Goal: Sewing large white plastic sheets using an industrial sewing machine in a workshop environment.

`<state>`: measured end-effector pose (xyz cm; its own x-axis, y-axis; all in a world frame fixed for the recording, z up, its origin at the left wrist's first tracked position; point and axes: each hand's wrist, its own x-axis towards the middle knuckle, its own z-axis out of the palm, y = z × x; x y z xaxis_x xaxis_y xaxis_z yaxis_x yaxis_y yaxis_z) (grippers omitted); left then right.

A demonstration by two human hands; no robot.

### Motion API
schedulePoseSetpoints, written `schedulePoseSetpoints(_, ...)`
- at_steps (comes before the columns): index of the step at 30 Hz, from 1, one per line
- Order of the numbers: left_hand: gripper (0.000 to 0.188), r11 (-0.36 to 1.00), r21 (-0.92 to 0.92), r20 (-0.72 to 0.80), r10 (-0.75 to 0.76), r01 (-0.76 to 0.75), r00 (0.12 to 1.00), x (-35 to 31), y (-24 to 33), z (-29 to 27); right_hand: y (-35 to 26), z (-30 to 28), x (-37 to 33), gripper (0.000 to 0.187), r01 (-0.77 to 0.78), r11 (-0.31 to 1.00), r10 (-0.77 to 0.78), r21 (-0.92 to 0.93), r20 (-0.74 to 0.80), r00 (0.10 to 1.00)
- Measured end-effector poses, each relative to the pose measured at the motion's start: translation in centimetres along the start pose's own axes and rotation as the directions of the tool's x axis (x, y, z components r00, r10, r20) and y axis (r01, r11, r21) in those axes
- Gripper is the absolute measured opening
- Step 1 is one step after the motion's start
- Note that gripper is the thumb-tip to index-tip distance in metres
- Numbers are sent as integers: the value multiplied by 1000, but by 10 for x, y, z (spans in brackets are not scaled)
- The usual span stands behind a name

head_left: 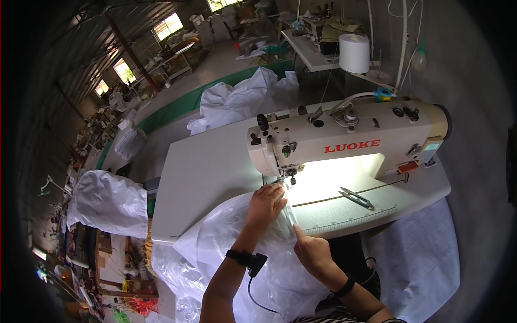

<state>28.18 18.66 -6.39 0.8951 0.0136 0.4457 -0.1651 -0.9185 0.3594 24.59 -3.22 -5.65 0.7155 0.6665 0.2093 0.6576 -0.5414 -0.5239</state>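
Observation:
A white industrial sewing machine (318, 141) stands on a pale table, its lamp lighting the needle area. A shiny white plastic sheet (226, 231) runs from under the presser foot (291, 179) down over the front edge toward me. My left hand (266, 204) lies flat on the sheet just in front of the presser foot, fingers extended. Nearer to me, my right hand (315, 253) grips the sheet's folded edge, its index finger along the fold. Thread snips (356, 198) rest on the table, to the right of the needle.
A ruler scale (350, 219) runs along the table's front edge. A white thread cone (354, 54) stands behind the machine. Crumpled white sheets (242, 97) lie beyond the table, and another white sheet (110, 199) hangs at the left. White material (417, 258) drapes at the right.

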Motion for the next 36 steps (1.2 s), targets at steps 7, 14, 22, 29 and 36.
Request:
schedulePoseSetpoints(7,29,997,-37,40,64,-62,997,2,-5,4,-3,-3,-2,46,-19,999,20,-26,38,999)
schedulePoseSetpoints(14,31,995,-87,-11,-42,41,999,4,-1,4,6,9,-3,46,10,989,-12,-150,-14,1000)
schedulePoseSetpoints(22,35,995,78,77,-62,56,995,-38,27,-30,6,14,-7,49,43,982,-49,-184,-26,998)
schedulePoseSetpoints(29,38,964,262,152,4,-44,988,-32,30,-15,4,5,-10,49,47,993,-50,-111,-20,999)
schedulePoseSetpoints(36,45,969,245,184,-16,-30,983,-42,33,-29,-2,9,-10,51,52,949,-35,-312,59,998)
